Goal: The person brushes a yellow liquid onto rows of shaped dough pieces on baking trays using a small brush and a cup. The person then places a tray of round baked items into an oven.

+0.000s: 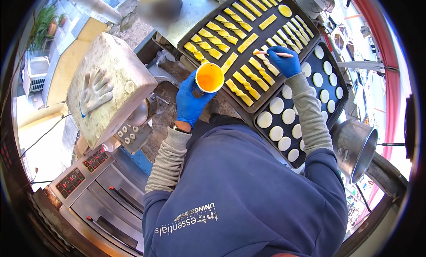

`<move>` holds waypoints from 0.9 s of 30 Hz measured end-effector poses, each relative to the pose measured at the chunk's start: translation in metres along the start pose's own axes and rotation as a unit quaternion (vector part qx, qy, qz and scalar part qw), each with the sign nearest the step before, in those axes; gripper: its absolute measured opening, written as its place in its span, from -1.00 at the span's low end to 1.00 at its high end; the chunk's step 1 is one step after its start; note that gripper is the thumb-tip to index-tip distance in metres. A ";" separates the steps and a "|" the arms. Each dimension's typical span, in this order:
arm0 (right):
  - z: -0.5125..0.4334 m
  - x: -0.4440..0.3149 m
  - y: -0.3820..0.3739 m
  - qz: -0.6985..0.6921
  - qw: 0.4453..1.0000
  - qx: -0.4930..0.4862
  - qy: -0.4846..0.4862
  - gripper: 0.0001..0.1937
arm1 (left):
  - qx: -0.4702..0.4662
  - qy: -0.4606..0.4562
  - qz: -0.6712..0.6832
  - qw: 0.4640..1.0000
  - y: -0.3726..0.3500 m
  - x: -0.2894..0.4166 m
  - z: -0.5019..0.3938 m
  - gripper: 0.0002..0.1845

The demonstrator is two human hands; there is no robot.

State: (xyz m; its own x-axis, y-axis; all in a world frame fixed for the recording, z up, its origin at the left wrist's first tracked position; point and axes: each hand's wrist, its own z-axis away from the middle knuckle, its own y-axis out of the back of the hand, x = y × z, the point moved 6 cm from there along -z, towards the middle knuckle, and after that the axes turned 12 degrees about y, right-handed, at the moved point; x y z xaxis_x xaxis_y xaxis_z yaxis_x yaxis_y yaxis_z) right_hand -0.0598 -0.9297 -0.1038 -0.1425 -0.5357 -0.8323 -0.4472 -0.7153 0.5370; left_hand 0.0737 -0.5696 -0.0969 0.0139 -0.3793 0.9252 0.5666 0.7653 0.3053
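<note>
My left hand [194,99], in a blue glove, holds a small tub [209,78] of orange-yellow liquid, probably egg wash, beside the near edge of a dark baking tray [246,57]. In my right hand [285,61], also gloved in blue, is a pastry brush [278,54], its tip over a twisted dough strip [266,61] on that tray. Yellow-coated twists [222,33] and flat strips [247,43] lie in rows at the left and middle. Strips near my right hand [293,35] look paler. One coated dough round [284,10] lies towards the far end.
A second dark tray [299,107] of pale dough rounds lies under my right forearm. A steel pot [354,150] stands at the right. On the left are a worn block-shaped machine housing [113,87] with a whitish glove [96,90] on it, and a deck oven [100,203] below.
</note>
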 end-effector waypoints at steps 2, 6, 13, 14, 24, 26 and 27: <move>-0.006 0.012 -0.008 0.047 0.999 -0.004 -0.015 -0.77 | 0.004 -0.001 0.001 1.000 0.000 -0.003 0.000 -0.21; -0.001 0.036 -0.005 0.075 0.997 -0.024 -0.013 -0.74 | 0.016 -0.033 -0.007 0.999 0.001 0.001 0.005 -0.21; 0.027 0.040 0.012 0.171 0.980 -0.081 -0.057 -0.80 | 0.011 -0.013 0.004 1.000 0.003 -0.001 0.005 -0.21; 0.033 0.043 0.015 0.168 0.980 -0.091 -0.057 -0.80 | 0.011 -0.014 0.004 1.000 0.003 -0.001 0.005 -0.21; 0.011 0.031 0.017 0.274 0.930 -0.216 -0.117 -0.75 | 0.010 -0.012 0.016 1.000 0.004 -0.001 0.003 -0.22; -0.006 0.023 0.009 0.276 0.939 -0.199 -0.056 -0.75 | 0.010 -0.021 -0.008 1.000 0.004 0.001 0.004 -0.22; -0.011 0.018 0.006 0.253 0.951 -0.176 -0.025 -0.74 | 0.013 -0.024 -0.020 0.999 0.004 0.002 0.006 -0.22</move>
State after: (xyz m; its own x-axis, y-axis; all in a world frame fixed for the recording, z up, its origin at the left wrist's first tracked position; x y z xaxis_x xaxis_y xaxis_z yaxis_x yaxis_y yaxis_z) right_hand -0.0554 -0.9483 -0.1136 -0.3065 -0.8356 -0.4560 0.0125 -0.4825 0.8758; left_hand 0.0711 -0.5641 -0.0924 -0.0476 -0.3851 0.9217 0.5447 0.7634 0.3471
